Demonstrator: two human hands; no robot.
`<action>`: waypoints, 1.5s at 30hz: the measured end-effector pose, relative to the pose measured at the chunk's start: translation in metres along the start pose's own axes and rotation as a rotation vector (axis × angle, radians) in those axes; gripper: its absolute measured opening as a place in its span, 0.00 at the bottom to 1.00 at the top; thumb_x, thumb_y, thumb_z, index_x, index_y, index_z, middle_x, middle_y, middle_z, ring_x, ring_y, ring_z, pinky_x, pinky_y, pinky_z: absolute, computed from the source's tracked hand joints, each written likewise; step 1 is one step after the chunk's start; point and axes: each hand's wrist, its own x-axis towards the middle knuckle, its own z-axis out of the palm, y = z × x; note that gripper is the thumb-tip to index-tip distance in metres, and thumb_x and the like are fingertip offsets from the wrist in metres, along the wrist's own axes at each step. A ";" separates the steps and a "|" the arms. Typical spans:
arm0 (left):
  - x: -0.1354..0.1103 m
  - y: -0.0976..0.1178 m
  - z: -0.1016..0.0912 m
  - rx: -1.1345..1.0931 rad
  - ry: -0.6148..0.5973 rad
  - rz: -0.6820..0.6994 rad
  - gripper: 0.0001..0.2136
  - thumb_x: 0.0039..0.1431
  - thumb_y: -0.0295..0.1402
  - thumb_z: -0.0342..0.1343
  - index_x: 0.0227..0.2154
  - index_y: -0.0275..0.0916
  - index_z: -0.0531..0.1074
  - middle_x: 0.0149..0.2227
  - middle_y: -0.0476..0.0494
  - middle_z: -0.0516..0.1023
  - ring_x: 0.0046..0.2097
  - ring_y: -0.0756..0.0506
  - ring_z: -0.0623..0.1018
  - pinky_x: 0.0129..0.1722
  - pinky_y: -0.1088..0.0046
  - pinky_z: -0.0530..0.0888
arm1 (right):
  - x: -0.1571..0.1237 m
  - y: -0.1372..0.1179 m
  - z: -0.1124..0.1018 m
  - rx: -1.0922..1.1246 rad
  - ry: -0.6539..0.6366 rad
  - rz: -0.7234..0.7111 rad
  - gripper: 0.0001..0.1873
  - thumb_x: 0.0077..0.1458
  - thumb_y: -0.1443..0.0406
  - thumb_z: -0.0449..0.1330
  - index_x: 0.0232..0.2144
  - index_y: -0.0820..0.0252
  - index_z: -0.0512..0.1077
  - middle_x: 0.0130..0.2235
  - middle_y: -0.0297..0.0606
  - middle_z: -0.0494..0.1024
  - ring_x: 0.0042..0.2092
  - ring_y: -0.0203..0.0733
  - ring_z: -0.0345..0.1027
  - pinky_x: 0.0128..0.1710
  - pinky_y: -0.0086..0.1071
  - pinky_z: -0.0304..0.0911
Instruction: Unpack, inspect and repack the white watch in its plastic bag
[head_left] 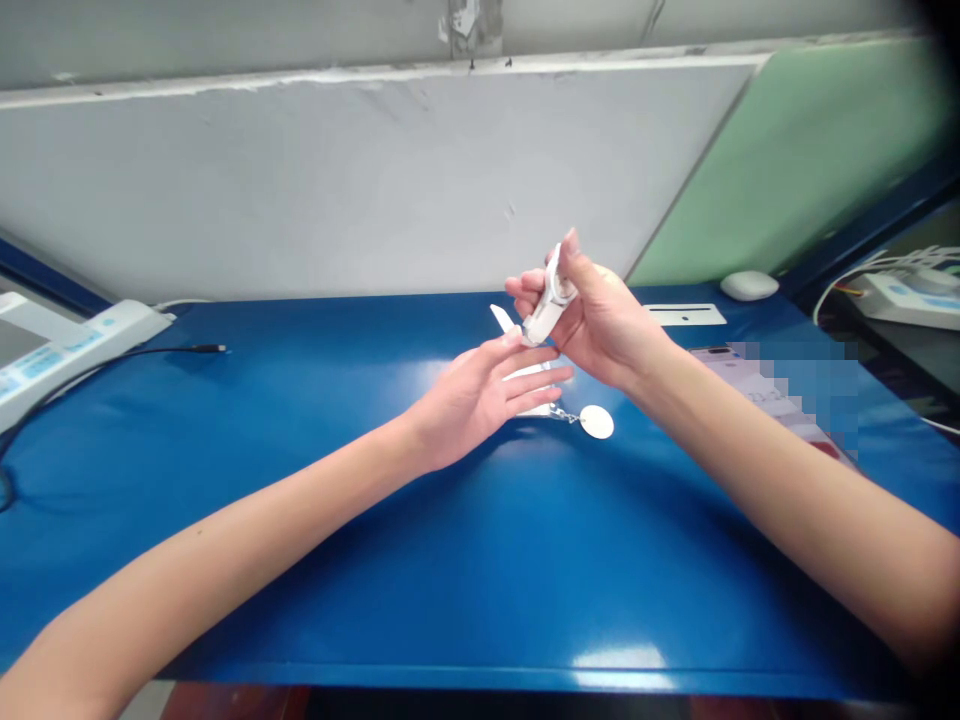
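Observation:
My right hand [600, 320] is closed around a small white device [551, 297], held upright above the blue table [300, 480]. My left hand [480, 395] lies open just below it, fingers stretched out, a fingertip touching the device's lower end. Under the left fingers rests a flat white piece [534, 392] with a short chain leading to a white oval tag [597, 421] on the table. Another small white piece [501, 317] shows behind the fingers.
A white machine [67, 350] with a black cable [180, 350] sits at the left edge. At the far right lie a white oval object [748, 285], a white label [686, 314], printed sheets [757, 385] and another white device with wires [911, 295]. A grey wall panel stands behind.

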 end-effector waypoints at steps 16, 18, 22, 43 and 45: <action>-0.003 -0.003 0.000 0.215 -0.123 0.032 0.13 0.59 0.33 0.64 0.44 0.30 0.78 0.44 0.33 0.81 0.48 0.38 0.81 0.52 0.59 0.74 | -0.020 -0.002 0.009 -0.209 -0.202 -0.017 0.21 0.53 0.46 0.64 0.35 0.57 0.78 0.35 0.38 0.83 0.29 0.38 0.76 0.22 0.28 0.68; -0.002 -0.003 0.000 0.214 -0.107 0.014 0.14 0.60 0.35 0.63 0.44 0.30 0.78 0.44 0.33 0.81 0.49 0.37 0.80 0.52 0.59 0.74 | -0.021 -0.004 0.010 -0.179 -0.181 -0.011 0.19 0.52 0.47 0.65 0.34 0.57 0.78 0.34 0.38 0.83 0.31 0.39 0.77 0.24 0.28 0.70; -0.002 -0.003 0.001 0.158 -0.074 -0.037 0.16 0.59 0.37 0.64 0.45 0.29 0.76 0.45 0.29 0.81 0.49 0.36 0.81 0.52 0.59 0.74 | -0.018 -0.006 0.011 -0.083 -0.117 0.016 0.18 0.48 0.49 0.69 0.31 0.56 0.78 0.34 0.38 0.83 0.35 0.40 0.78 0.32 0.31 0.75; -0.004 -0.008 -0.002 0.187 -0.119 -0.174 0.17 0.68 0.39 0.53 0.44 0.28 0.76 0.45 0.27 0.81 0.42 0.41 0.83 0.47 0.65 0.76 | -0.018 -0.018 0.008 0.148 -0.278 0.269 0.21 0.56 0.48 0.59 0.39 0.57 0.78 0.46 0.44 0.82 0.50 0.53 0.75 0.51 0.50 0.71; -0.003 -0.009 -0.003 0.193 -0.115 -0.175 0.17 0.68 0.40 0.53 0.44 0.28 0.76 0.45 0.27 0.81 0.43 0.41 0.83 0.48 0.65 0.76 | -0.018 -0.018 0.007 0.146 -0.276 0.262 0.21 0.56 0.47 0.59 0.39 0.56 0.78 0.45 0.42 0.82 0.50 0.54 0.75 0.51 0.50 0.71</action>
